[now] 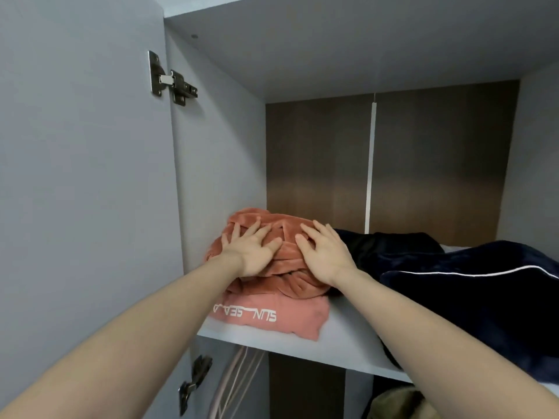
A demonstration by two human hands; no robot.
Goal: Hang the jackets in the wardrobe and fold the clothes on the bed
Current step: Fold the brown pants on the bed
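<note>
Nearest, two bare forearms reach up and forward into the wardrobe's upper compartment. Below the fingers, the white shelf point(338, 337) carries a flat-folded pink garment point(272, 316) with white lettering, its front edge close to the shelf lip. On top of that piece sits the rust-coloured fleece bundle point(281, 252), directly under both palms. The left hand point(251, 249) lies spread on the bundle's left slope, fingers straight and fanned, pressing rather than gripping. The right hand point(323, 252) rests on the right slope in the same manner, fingers extended and flat on the pile; neither hand closes round any fabric. Just right of the right fingers, dark navy clothing point(472, 285) with a thin white piping line lies heaped on the same shelf, touching or nearly touching the fleece. Left of the left fingers stands the wardrobe's side wall, then the open door point(78, 176) with its metal hinge point(172, 81). Beyond the fingertips, the brown back panel point(317, 164) closes the compartment.

The step appears to be seating the folded fleece on its stack. Even downward and inward pressure from both palms should flatten it squarely; uneven pushing may roll the bundle off the pink piece.
</note>
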